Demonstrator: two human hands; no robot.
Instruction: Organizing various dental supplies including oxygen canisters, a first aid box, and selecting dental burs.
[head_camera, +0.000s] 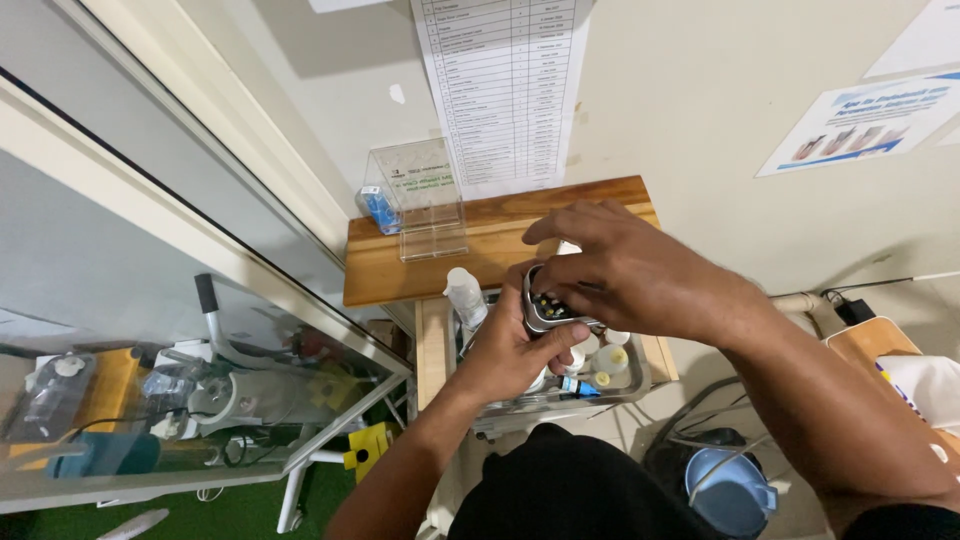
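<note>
Head view, single frame.

Item 1: small metal container (548, 312), rounded, with small dark and yellowish pieces showing inside. It is held in the air above the front edge of the wooden surface (432, 345), over the metal tray (640, 382).

Item 2: left hand (508, 350), under the container, grip closed around its lower side and cupping it.

Item 3: right hand (625, 275), over the container's top, fingers (570, 228) curled down across it; grip pressed on the container's upper rim. Whether a lid lies beneath it cannot be told.

Item 4: tray contents: small white bottles (610, 358) and a blue-capped vial (578, 386), just beneath the hands.

Item 5: clear dropper bottle (465, 297), upright at the tray's left edge.

Item 6: clear plastic box (420, 200) on the wooden shelf (380, 270), rear left corner.

Step judged in hand: working at the container's top, both hands engaged. Any further move calls for a steady lower hand, so the small contents stay in.
</note>
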